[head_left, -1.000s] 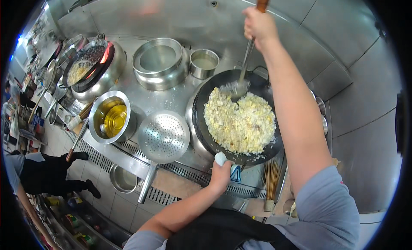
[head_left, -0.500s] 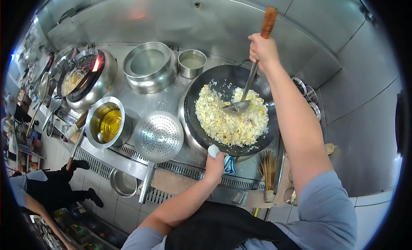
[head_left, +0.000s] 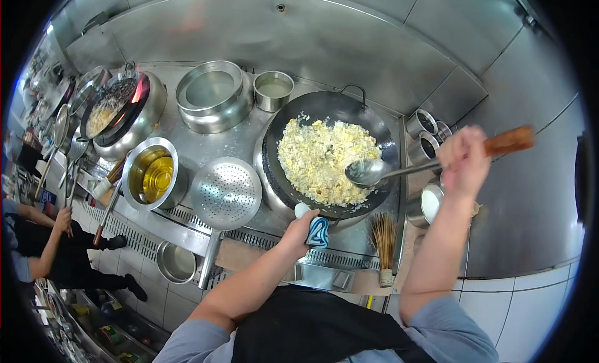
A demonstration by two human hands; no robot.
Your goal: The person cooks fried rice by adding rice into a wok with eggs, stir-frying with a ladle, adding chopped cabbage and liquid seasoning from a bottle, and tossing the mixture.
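Observation:
A black wok (head_left: 385,129) sits on the burner in front of me, holding a broad heap of fried rice with egg (head_left: 322,157). My left hand (head_left: 299,232) is closed at the wok's near edge around a folded blue-and-white cloth (head_left: 318,232); the handle beneath it is mostly hidden. My right hand (head_left: 463,160) grips a long-handled ladle near its wooden end, off to the right of the wok. The ladle's metal bowl (head_left: 367,173) rests against the right side of the rice, its handle lying nearly level.
Left of the wok are a perforated strainer (head_left: 226,193), a pot of yellow oil (head_left: 154,176) and a wide steel pot (head_left: 212,107). Seasoning containers (head_left: 424,145) line the right side. A bamboo brush (head_left: 384,251) lies near the front edge. Another person (head_left: 47,238) stands at far left beside a flaming wok.
My right hand has swung right and toward me, tipping the ladle from steep to nearly level. Its bowl moved to the rice's right side. The person at left has shifted, hands now raised.

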